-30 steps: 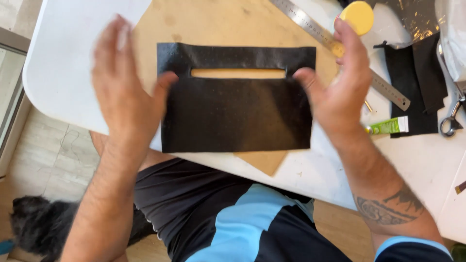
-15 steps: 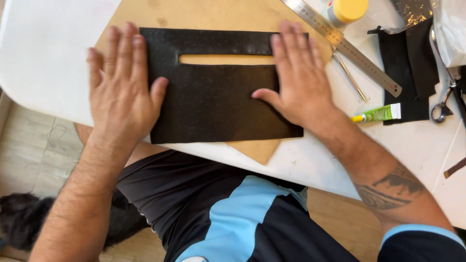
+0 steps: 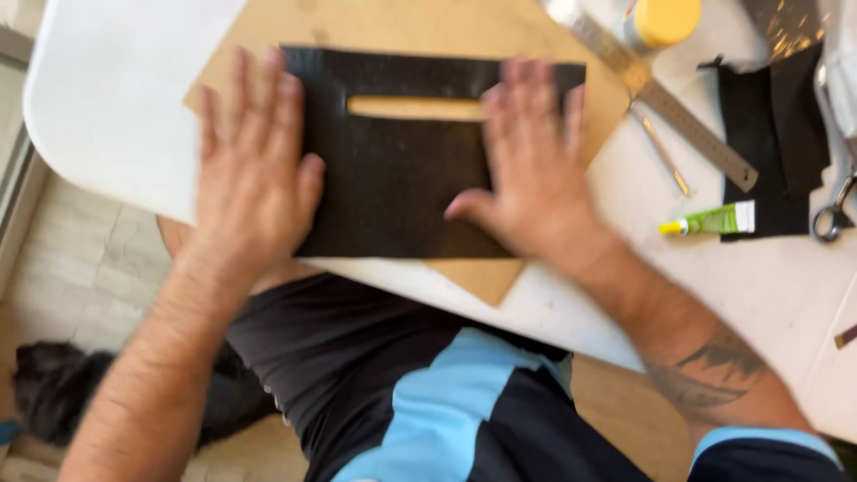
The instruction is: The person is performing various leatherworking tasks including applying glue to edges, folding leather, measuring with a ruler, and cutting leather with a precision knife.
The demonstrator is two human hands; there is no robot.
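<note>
The head view looked down on a white table [image 3: 107,107] with a rounded edge. At about nine o'clock, the left hand [image 3: 254,170] lay flat and open, fingers spread, palm pressing on the left border of a black leather piece [image 3: 393,196]; it gripped nothing. This leather piece was in the centre, on a tan board [image 3: 402,22] that sat turned like a diamond on the table. The piece was rectangular, dark, with a fine grainy surface, and it had one long narrow slot [image 3: 415,108] cut near its top edge, through which the tan board showed. At about three o'clock from the centre, the right hand [image 3: 531,170] also rested flat and open on the leather, fingers toward twelve o'clock, thumb pointing to the left, holding nothing.

Further right, toward one o'clock, a small jar with a yellow lid [image 3: 661,20] stood closed; its content could not be seen. A metal ruler [image 3: 661,98] lay diagonally beside it, then a thin metal tool [image 3: 665,156]. At three o'clock lay a small green tube [image 3: 710,220], touching another black leather sheet [image 3: 772,143]. At the far right edge, scissors [image 3: 835,210] were partly visible.
</note>
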